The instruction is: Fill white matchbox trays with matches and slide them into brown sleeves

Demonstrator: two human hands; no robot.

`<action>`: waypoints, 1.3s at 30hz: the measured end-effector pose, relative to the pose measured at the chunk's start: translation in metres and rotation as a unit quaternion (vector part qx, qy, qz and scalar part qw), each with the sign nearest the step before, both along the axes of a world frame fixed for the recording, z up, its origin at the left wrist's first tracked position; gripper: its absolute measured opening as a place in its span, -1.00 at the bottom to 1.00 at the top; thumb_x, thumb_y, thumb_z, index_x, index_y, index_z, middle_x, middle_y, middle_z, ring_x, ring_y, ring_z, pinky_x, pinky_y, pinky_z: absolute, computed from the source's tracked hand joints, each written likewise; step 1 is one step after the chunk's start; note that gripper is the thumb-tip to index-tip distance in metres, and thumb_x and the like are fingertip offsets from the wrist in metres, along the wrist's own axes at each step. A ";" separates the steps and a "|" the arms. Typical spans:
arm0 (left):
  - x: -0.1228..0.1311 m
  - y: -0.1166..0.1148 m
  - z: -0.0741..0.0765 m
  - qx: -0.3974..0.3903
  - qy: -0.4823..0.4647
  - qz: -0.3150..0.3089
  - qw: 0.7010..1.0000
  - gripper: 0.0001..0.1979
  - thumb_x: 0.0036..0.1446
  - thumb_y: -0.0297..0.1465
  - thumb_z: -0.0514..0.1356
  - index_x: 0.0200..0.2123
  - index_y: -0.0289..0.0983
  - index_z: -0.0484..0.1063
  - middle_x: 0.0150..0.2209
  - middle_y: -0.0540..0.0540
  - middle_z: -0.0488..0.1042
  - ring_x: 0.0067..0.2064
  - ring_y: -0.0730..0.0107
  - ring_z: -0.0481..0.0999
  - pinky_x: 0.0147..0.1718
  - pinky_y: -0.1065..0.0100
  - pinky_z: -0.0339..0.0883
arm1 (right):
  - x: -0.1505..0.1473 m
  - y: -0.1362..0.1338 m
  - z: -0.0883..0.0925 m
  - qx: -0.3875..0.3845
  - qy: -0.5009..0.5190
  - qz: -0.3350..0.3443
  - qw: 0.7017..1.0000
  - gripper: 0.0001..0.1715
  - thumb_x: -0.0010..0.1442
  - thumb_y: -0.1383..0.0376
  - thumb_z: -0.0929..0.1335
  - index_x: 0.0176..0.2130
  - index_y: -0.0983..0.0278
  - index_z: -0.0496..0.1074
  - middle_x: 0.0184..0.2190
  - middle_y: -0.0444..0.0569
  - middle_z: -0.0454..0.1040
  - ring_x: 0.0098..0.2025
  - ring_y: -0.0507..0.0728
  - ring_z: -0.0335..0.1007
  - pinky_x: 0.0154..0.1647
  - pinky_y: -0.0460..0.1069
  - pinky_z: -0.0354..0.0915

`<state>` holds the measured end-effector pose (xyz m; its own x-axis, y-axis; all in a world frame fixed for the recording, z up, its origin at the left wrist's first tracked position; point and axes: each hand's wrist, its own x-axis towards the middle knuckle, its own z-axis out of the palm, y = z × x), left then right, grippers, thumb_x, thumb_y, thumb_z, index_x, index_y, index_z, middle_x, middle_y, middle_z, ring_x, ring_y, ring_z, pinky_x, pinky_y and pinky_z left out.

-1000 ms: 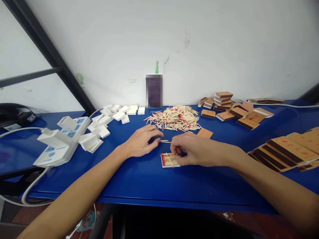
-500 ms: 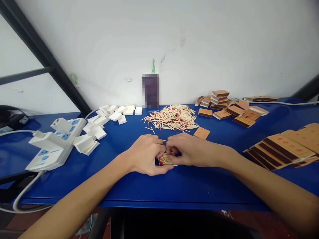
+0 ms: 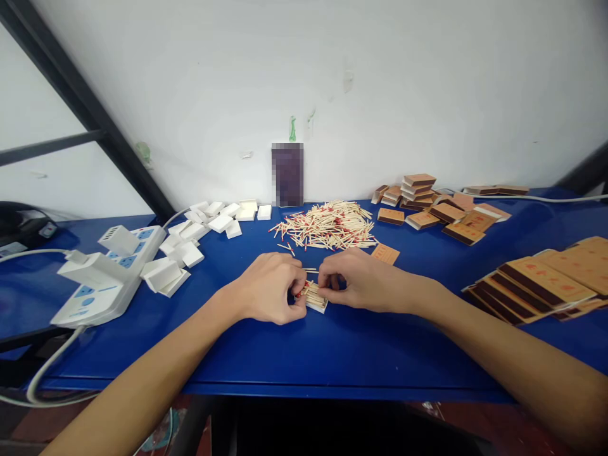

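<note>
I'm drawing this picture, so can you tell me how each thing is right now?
Small tray: holding matches
Left hand: curled at the tray's left end
Right hand: curled at the tray's right end
Match pile: loosely heaped
White trays: scattered, some stacked
Back matchboxes: some stacked, some scattered
Rightmost brown covers: overlapping
Power strip: chargers plugged in

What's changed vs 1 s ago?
Left hand came toward the person from the loose matches, now around the left end of the match-filled tray; tray turned slightly. Right hand stays at its right end. Match pile, matchboxes unchanged.
</note>
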<state>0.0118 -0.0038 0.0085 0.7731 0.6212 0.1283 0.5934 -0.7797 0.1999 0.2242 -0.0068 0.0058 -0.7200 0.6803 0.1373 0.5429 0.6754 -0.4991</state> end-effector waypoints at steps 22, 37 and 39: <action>-0.011 0.007 0.010 -0.048 0.007 -0.003 0.999 -0.94 -0.12 -0.47 0.17 -0.59 -0.28 0.37 -0.53 0.04 0.45 -0.50 0.47 0.34 -0.45 0.38 0.14 | -0.001 0.001 -0.009 0.010 0.040 0.032 0.999 -0.89 0.12 0.42 0.34 -0.44 0.26 0.39 -0.48 -0.16 0.41 -0.45 -0.01 0.27 -0.36 -0.09 0.19; -0.014 0.012 0.008 -0.111 -0.057 -0.087 0.988 -0.84 0.22 -0.39 0.19 -0.37 -0.30 0.52 -0.38 -0.03 0.47 -0.38 0.48 0.42 -0.34 0.41 0.27 | 0.010 0.024 -0.018 0.122 0.046 -0.072 0.989 -0.81 0.28 0.34 0.28 -0.16 0.30 0.48 -0.39 -0.07 0.45 -0.35 0.06 0.31 -0.28 -0.04 0.19; -0.014 0.012 0.008 -0.106 -0.056 -0.084 0.989 -0.84 0.24 -0.36 0.18 -0.33 -0.28 0.54 -0.34 -0.04 0.48 -0.37 0.47 0.42 -0.33 0.40 0.27 | 0.007 0.027 -0.025 0.118 0.020 -0.055 0.991 -0.74 0.32 0.29 0.28 -0.07 0.31 0.49 -0.30 0.00 0.44 -0.28 0.09 0.33 -0.23 -0.01 0.20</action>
<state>-0.0027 0.0087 0.0166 0.8562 0.5069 0.1002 0.4231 -0.7991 0.4272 0.2311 0.0204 -0.0195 -0.6337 0.6998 0.3298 0.6025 0.7138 -0.3569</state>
